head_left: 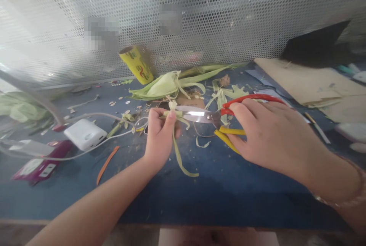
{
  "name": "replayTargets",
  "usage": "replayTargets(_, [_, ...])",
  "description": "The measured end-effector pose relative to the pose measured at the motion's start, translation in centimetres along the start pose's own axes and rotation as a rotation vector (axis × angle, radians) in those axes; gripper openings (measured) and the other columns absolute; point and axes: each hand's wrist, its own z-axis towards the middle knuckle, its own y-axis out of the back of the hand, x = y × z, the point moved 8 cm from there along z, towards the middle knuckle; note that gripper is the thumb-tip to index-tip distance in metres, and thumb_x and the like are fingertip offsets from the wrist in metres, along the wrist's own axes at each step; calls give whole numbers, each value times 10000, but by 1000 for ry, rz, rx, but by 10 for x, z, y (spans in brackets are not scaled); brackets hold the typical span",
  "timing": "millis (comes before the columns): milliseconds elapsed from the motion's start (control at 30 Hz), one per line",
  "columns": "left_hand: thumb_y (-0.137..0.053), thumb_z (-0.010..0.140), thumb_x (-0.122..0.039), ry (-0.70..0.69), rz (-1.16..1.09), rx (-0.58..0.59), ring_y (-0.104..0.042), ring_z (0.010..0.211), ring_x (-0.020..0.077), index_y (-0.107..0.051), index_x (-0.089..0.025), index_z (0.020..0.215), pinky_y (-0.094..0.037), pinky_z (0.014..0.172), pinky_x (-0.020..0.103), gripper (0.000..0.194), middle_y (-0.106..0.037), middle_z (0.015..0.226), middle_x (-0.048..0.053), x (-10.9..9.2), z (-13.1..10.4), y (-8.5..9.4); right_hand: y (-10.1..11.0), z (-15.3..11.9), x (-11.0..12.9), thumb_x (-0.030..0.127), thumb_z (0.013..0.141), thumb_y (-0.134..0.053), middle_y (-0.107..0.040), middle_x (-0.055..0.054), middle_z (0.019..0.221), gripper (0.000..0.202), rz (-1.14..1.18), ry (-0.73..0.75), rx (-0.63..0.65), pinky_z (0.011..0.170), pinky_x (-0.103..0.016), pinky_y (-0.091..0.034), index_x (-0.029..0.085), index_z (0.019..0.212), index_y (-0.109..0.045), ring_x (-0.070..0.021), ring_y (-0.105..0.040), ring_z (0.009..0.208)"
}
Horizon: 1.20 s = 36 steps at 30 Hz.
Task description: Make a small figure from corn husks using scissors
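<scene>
Between thumb and fingers, my left hand [161,135] pinches a small piece made of pale corn husk [172,105], with one long husk strip [180,158] curling down from it. My right hand [263,135] is closed on scissors [197,115] with one red and one yellow handle. Their blades point left and reach the husk at my left fingertips; whether they touch it I cannot tell. Just behind lies a bundle of green corn husks [164,85]. Loose husk strips [220,99] lie near the scissors.
A yellow tube [137,65] leans against the perforated metal panel [206,21]. On the left are a white power bank [85,134] with a cable, a purple packet [42,164] and an orange strip [107,165]. Brown paper [309,82] and a pen [317,127] lie right.
</scene>
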Motion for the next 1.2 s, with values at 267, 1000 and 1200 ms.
replayTargets(267, [-586,781,-395,55,-27,78,-361,267,41,-362,-232,761,-267,307,149,278,-556,423,-75,-9,-4,-9,11,-1,-1,300,731,-507,-608,-101,774,212,-31,22,-73,616,-343,-398,155,882,-541,-240,-566,661])
replayTargets(1000, [-570,794,-312,275,-87,29,-287,212,25,-313,-214,667,-188,257,123,303,-564,397,-56,-3,-7,-9,15,-1,8,259,838,-424,-580,-51,671,148,-97,141,-77,585,-333,-335,174,835,-544,-218,-544,574])
replayTargets(1200, [-575,783,-347,334,-148,57,-271,207,28,-343,-209,648,-156,233,127,302,-561,401,-51,3,-5,-10,14,-1,7,286,841,-443,-549,-35,634,131,-121,148,-59,587,-341,-323,196,790,-523,-225,-538,575])
